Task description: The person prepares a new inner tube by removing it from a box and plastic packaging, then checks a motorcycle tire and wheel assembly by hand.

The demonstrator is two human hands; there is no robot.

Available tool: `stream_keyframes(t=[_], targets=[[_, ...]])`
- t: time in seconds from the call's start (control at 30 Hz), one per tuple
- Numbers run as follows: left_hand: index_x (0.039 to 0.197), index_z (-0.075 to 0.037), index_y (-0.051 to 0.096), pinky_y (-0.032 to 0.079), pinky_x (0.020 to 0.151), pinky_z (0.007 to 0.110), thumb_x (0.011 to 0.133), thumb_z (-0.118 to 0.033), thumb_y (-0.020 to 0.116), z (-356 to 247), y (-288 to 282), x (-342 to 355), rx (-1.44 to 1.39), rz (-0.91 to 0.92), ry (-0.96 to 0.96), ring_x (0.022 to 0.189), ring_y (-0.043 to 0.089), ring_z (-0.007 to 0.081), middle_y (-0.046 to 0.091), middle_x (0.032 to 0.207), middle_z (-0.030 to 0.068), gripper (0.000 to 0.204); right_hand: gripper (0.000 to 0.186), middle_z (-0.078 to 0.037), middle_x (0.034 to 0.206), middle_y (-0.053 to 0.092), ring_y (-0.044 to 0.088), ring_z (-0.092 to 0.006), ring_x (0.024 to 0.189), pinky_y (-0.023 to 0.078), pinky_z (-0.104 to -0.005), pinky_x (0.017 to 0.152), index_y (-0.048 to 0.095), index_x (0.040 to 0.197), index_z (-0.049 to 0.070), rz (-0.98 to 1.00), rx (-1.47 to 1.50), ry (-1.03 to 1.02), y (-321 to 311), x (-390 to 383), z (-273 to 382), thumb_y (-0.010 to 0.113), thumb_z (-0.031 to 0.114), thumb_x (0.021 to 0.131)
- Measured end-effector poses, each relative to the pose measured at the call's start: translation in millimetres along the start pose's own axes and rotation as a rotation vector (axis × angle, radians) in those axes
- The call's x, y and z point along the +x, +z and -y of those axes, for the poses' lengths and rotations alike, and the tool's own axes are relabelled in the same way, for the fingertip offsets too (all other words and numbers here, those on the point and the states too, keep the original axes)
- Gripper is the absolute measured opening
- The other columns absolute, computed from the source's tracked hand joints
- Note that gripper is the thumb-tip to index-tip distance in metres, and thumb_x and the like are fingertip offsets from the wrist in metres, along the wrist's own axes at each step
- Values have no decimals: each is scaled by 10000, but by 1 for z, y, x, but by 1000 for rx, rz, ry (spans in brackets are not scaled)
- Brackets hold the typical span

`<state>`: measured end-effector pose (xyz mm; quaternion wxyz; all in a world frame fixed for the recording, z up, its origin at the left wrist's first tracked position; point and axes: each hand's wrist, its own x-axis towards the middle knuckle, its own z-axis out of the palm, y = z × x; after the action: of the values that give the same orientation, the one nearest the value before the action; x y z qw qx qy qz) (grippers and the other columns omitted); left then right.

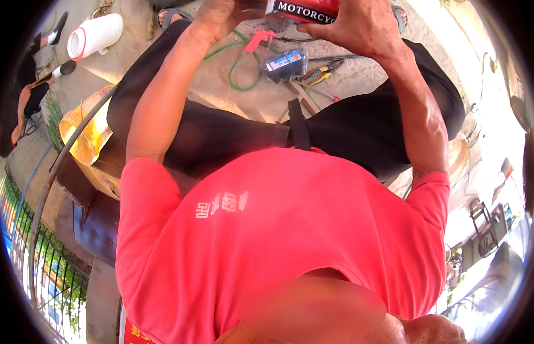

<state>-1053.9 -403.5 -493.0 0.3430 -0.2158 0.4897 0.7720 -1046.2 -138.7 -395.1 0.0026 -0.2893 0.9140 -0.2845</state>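
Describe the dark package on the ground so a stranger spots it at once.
Find the person's bent legs in black trousers, then the grey ground beyond them. There, between a pink gun-shaped tool and a tool with yellow-and-black handles, lies a dark, blocky, plastic-wrapped package. Unlike both neighbours, it carries a blue label.

On the red-and-black package (pixel 301 12), bold white capitals along a black band, cut off at the right hand (pixel 367 28); on the red above, small pale print, too cropped to read. On the blue-and-white label (pixel 289 61) of a dark packet (pixel 289 73), tiny print. Across the red shirt (pixel 273 189), at the chest, white characters, partly lost in folds. On the red panel (pixel 134 333), yellow characters, only partly in view.
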Motion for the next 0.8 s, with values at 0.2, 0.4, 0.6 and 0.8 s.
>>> stream_keyframes(t=[0.2,0.4,0.6,0.8], targets=[[1275,-11,663,514,1001,359,791,-493,799,142,-42,42,1231,67,-132,1123,675,281,702,1225,175,697,1071,-256,1459,500,526,-411,1331,462,-493,1127,410,1546,66,-101,48,264,-22,19,-4,933,366,661],[1562,-116,368,410,1036,618,772,-413,822,278,19,48,1843,57,-30,1322,481,390,481,1455,203,959,1111,-309,1453,468,557,-432,1301,521,-508,1089,366,1547,-18,-98,277,556,-59,2,-25,932,395,685],[1576,-116,306,430,1004,624,747,-317,822,322,-19,55,1923,-61,157,1321,419,428,393,1485,232,997,1104,-323,1431,463,584,-442,1256,574,-511,1020,347,1540,-58,-191,154,388,-55,10,-28,921,370,699],[1429,-64,524,505,962,559,855,-183,637,281,-49,97,1621,27,15,1172,591,432,597,1277,263,597,1094,-303,1438,485,586,-408,1276,523,-461,1086,364,1547,-27,-120,362,544,-56,17,-38,927,368,696]])
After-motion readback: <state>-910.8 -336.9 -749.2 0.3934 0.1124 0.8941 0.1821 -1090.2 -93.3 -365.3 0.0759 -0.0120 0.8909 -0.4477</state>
